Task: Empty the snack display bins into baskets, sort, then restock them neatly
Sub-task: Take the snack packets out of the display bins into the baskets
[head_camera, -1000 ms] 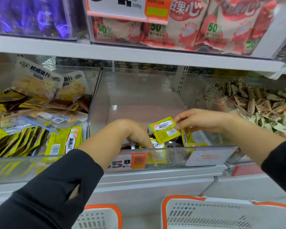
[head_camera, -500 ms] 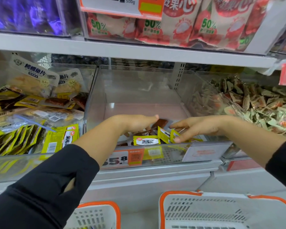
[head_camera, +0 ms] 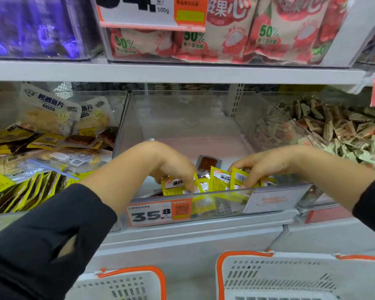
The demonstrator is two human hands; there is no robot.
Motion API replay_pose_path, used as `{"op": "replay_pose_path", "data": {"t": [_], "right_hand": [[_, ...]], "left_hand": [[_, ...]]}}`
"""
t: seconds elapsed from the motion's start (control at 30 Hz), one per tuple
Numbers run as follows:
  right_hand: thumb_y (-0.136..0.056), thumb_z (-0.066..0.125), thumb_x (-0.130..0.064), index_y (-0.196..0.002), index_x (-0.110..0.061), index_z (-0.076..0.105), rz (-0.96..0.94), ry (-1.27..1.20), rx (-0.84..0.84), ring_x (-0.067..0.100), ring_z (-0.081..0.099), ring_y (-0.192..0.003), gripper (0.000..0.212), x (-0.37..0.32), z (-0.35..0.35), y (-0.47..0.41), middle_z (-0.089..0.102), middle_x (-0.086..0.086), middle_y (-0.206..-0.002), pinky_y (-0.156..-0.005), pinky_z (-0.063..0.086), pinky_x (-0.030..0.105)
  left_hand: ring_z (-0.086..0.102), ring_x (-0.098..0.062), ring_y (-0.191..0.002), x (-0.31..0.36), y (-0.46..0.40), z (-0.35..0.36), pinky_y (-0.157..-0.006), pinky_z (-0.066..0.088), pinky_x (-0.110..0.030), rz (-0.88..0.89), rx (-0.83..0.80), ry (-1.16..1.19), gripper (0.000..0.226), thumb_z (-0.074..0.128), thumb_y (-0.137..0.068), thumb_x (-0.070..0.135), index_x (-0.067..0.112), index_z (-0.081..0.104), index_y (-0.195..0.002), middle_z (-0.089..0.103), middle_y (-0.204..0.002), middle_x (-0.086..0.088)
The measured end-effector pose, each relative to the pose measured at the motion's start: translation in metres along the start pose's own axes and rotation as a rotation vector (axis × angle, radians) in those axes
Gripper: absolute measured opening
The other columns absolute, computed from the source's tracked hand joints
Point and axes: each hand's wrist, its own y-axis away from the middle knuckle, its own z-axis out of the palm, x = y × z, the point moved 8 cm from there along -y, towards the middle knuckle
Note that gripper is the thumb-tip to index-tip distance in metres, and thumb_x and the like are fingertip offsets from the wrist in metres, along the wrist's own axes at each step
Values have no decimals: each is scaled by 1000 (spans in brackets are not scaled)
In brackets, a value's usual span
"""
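Observation:
The clear middle bin (head_camera: 182,118) on the shelf holds a short row of small yellow snack packets (head_camera: 220,178) standing along its front wall, and one brown packet (head_camera: 208,163) lying flat behind them. My left hand (head_camera: 171,163) reaches down into the bin, its fingertips on a yellow packet (head_camera: 174,184) at the left of the row. My right hand (head_camera: 262,164) reaches in from the right, fingers curled over and pinching a yellow packet with a barcode (head_camera: 239,177). Most of the bin floor is bare.
The left bin (head_camera: 52,148) is full of yellow and pale fish-snack packets. The right bin (head_camera: 333,131) holds several small wrapped snacks. A price tag reading 35.8 (head_camera: 158,213) hangs on the middle bin's front. Two white baskets with orange rims (head_camera: 290,276) (head_camera: 126,284) stand below the shelf.
My right hand brought a yellow packet down from above the bin into the front row. Both hands now work lower among the standing packets.

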Motion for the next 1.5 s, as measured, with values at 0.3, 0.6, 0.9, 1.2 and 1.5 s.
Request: {"op": "replay_pose_path", "data": {"t": [0.3,0.6,0.9,1.2,1.5], "right_hand": [[-56,84,-43,-121,-31,60,38,201,19,19,61,-111,71,-10,6,1,65,-6,-119,-95,48,39],[-72,82,-32,-94,-28,58,58,313,-19,9,49,-83,33,-25,17,-10,53,-13,-87,-71,39,25],[-81,75,-20,-107,-24,45,41,214,154,6,42,-58,40,-32,11,2,45,-8,-81,-37,34,13],[-77,78,-34,-98,-28,54,-118,395,531,17,49,-78,33,-61,-2,32,52,-11,-78,-62,37,28],[-80,72,-41,-103,-31,56,-249,394,926,18,61,-75,30,-130,-22,125,66,-8,-81,-66,44,31]], "left_hand": [[54,-22,-116,-17,-7,-1,-99,49,-34,-72,40,-144,53,74,-82,42,10,54,-121,52,-131,-8],[51,-30,-123,-18,2,9,-101,47,-41,-66,-4,-166,59,70,-87,36,14,45,-135,48,-140,-9],[47,-16,-94,-2,7,2,-79,35,-23,129,284,-193,53,67,-88,30,18,46,-136,54,-125,-4],[56,-25,-114,2,31,-15,-82,43,-28,113,583,-227,65,77,-78,36,20,46,-133,58,-130,-4],[59,-26,-106,21,149,-57,-71,39,-30,223,1042,-222,54,73,-77,50,27,53,-121,65,-115,0]]}}
